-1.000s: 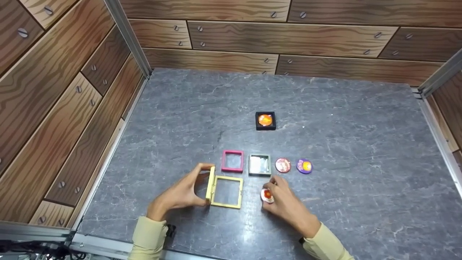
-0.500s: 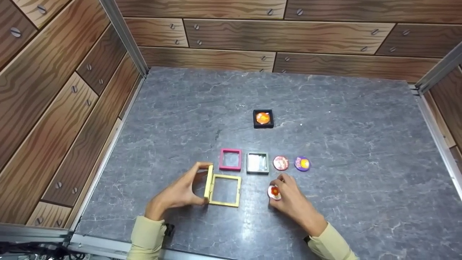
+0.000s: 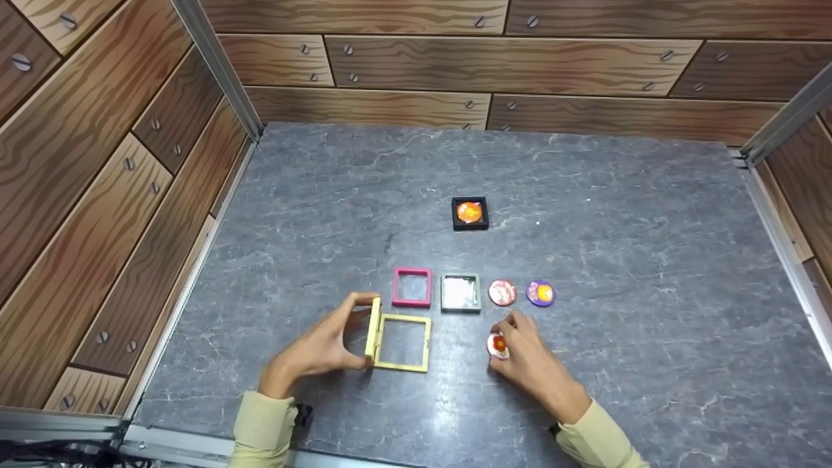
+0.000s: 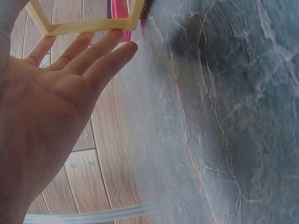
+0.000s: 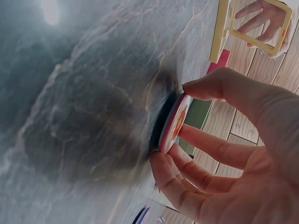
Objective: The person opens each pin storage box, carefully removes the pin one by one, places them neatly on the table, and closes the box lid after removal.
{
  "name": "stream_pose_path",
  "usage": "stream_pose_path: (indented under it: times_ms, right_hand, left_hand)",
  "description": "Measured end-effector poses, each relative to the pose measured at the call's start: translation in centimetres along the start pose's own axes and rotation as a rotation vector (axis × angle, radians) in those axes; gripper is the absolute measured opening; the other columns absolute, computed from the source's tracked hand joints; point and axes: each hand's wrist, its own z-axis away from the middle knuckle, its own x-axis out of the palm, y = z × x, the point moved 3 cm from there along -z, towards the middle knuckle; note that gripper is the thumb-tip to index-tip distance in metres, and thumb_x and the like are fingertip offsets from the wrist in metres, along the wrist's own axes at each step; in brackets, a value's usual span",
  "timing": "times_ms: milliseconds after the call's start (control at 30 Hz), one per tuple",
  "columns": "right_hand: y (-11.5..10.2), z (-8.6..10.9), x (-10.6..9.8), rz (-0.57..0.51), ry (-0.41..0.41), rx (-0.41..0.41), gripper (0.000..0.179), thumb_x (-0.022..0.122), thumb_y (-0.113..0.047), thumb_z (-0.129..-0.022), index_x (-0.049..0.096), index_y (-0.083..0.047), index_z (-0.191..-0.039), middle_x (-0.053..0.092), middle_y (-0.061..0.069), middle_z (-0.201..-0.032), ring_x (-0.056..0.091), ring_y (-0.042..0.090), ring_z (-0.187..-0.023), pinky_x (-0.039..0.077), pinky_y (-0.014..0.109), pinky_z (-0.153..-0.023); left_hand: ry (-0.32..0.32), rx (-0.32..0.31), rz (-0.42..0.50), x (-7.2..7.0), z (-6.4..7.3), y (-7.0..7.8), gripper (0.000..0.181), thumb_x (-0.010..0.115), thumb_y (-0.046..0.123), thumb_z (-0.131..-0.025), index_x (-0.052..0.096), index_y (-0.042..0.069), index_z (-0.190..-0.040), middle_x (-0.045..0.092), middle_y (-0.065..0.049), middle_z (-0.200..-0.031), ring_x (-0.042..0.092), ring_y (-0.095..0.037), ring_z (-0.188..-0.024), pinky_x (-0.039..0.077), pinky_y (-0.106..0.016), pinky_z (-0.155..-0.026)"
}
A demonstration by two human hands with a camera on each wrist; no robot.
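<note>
My left hand (image 3: pixel 318 348) holds the upright half of a hinged yellow display frame (image 3: pixel 372 330) between thumb and fingers. The frame's other half lies flat on the table, its clear pane facing up. In the left wrist view the fingers lie along the frame's edge (image 4: pixel 88 26); the thumb is out of sight. To the right, my right hand (image 3: pixel 536 364) pinches a round white button badge (image 3: pixel 498 345) with a red flower by its rim. The right wrist view shows this badge (image 5: pixel 176 123) tilted, thumb on one side and fingertips on the other, close to the tabletop.
Behind the hands lie a pink frame (image 3: pixel 412 287), a grey-green frame (image 3: pixel 461 292), a red badge (image 3: pixel 502 292) and a purple badge (image 3: pixel 541 293). Farther back sits a black frame (image 3: pixel 469 214) with an orange badge inside. Wood-patterned walls (image 3: pixel 416 62) enclose the grey marbled table (image 3: pixel 637 260).
My right hand has moved slightly right, away from the yellow frame, carrying the flower badge. The left hand keeps its hold on the frame. The head view has shifted a little.
</note>
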Motion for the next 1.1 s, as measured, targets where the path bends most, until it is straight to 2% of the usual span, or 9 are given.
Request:
stream_pose_path:
  times_ms: [267, 467, 567, 767, 867, 1000, 1100]
  right_hand:
    - [0.05, 0.23, 0.15, -0.006, -0.030, 0.057, 0.035, 0.083, 0.003, -0.066, 0.071, 0.005, -0.099, 0.054, 0.008, -0.097, 0.050, 0.022, -0.093, 0.051, 0.037, -0.079]
    - [0.05, 0.27, 0.08, -0.004, -0.066, 0.112, 0.036, 0.085, 0.002, -0.069, 0.071, 0.004, -0.103, 0.054, 0.008, -0.100, 0.050, 0.022, -0.097, 0.053, 0.038, -0.082]
    - [0.06, 0.23, 0.03, -0.004, -0.056, 0.108, 0.036, 0.086, 0.002, -0.069, 0.071, 0.004, -0.102, 0.054, 0.008, -0.100, 0.050, 0.022, -0.096, 0.053, 0.038, -0.081]
    - [0.21, 0.25, 0.10, -0.004, -0.027, 0.080, 0.037, 0.084, 0.002, -0.068, 0.071, 0.003, -0.102, 0.056, 0.008, -0.099, 0.051, 0.024, -0.093, 0.051, 0.038, -0.081]
    - [0.34, 0.32, 0.04, -0.006, -0.017, 0.076, 0.036, 0.086, -0.003, -0.070, 0.071, 0.001, -0.103, 0.057, 0.007, -0.099, 0.050, 0.023, -0.093, 0.051, 0.037, -0.079]
    - [0.36, 0.36, -0.22, -0.036, 0.013, 0.087, 0.040, 0.091, -0.018, -0.078, 0.070, 0.000, -0.107, 0.053, 0.006, -0.096, 0.046, 0.020, -0.091, 0.047, 0.034, -0.077]
    - [0.10, 0.24, -0.27, -0.049, 0.045, 0.104, 0.042, 0.088, -0.026, -0.085, 0.070, 0.001, -0.111, 0.053, 0.007, -0.097, 0.047, 0.020, -0.092, 0.047, 0.036, -0.077]
  left_hand:
    - [-0.003, 0.015, 0.025, 0.10, 0.15, -0.20, 0.103, 0.088, -0.003, -0.068, 0.037, 0.008, -0.156, 0.048, -0.016, -0.161, 0.043, -0.033, -0.154, 0.027, -0.056, -0.133]
    - [-0.007, 0.005, 0.030, 0.15, 0.19, -0.29, 0.105, 0.088, -0.004, -0.068, 0.036, 0.010, -0.157, 0.049, -0.015, -0.161, 0.043, -0.031, -0.154, 0.027, -0.055, -0.134]
    - [-0.010, 0.007, 0.048, 0.13, 0.12, -0.31, 0.104, 0.087, -0.005, -0.068, 0.036, 0.009, -0.157, 0.048, -0.015, -0.161, 0.043, -0.032, -0.154, 0.028, -0.055, -0.134]
    - [-0.041, 0.031, 0.141, 0.30, -0.04, -0.36, 0.100, 0.084, -0.010, -0.070, 0.034, 0.003, -0.155, 0.045, -0.021, -0.161, 0.044, -0.041, -0.153, 0.030, -0.055, -0.132]
    - [-0.043, 0.029, 0.148, 0.29, -0.08, -0.34, 0.100, 0.084, -0.011, -0.070, 0.034, 0.003, -0.155, 0.045, -0.021, -0.161, 0.044, -0.041, -0.153, 0.030, -0.055, -0.132]
    - [-0.041, 0.020, 0.135, 0.21, -0.17, -0.31, 0.101, 0.084, -0.010, -0.069, 0.034, 0.005, -0.156, 0.046, -0.020, -0.161, 0.043, -0.039, -0.154, 0.029, -0.054, -0.133]
    - [-0.041, 0.007, 0.124, 0.17, -0.20, -0.25, 0.103, 0.084, -0.012, -0.069, 0.034, 0.006, -0.156, 0.045, -0.019, -0.162, 0.042, -0.037, -0.155, 0.029, -0.054, -0.133]
